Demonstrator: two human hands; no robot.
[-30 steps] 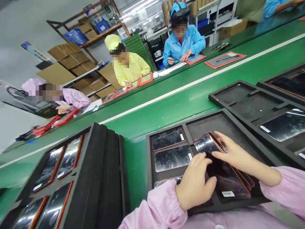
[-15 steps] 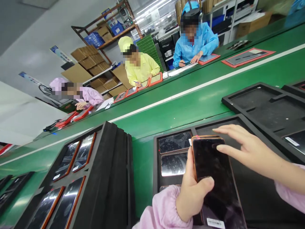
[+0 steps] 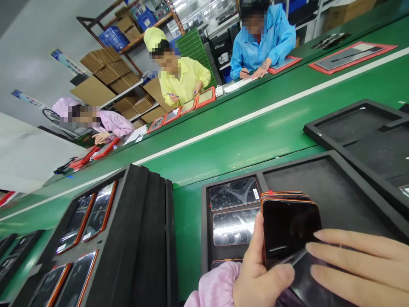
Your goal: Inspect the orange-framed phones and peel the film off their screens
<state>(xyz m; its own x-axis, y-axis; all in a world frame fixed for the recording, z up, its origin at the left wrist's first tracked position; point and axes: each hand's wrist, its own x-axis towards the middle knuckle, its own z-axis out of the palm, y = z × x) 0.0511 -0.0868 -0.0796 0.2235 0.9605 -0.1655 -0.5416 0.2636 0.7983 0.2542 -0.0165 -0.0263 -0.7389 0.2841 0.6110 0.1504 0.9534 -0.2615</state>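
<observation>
My left hand (image 3: 258, 273) grips a stack of dark glass phone panels with orange rims (image 3: 289, 224), thumb across the bottom of the top panel, held up over a black foam tray (image 3: 332, 183). My right hand (image 3: 358, 264) lies with its fingers stretched flat across the lower part of the top panel. The tray's left slots hold two more panels (image 3: 233, 194) lying flat under glossy film. Its right compartment is bare foam.
A stack of black foam trays with panels (image 3: 96, 238) stands at the left. Another black tray (image 3: 367, 132) sits at the right. Beyond runs a green conveyor belt (image 3: 239, 136). Across it three people work at red-framed mats (image 3: 351, 57).
The stack came up out of the tray and closer to me. My right hand moved from hovering above the top edge down onto the lower part of the top panel.
</observation>
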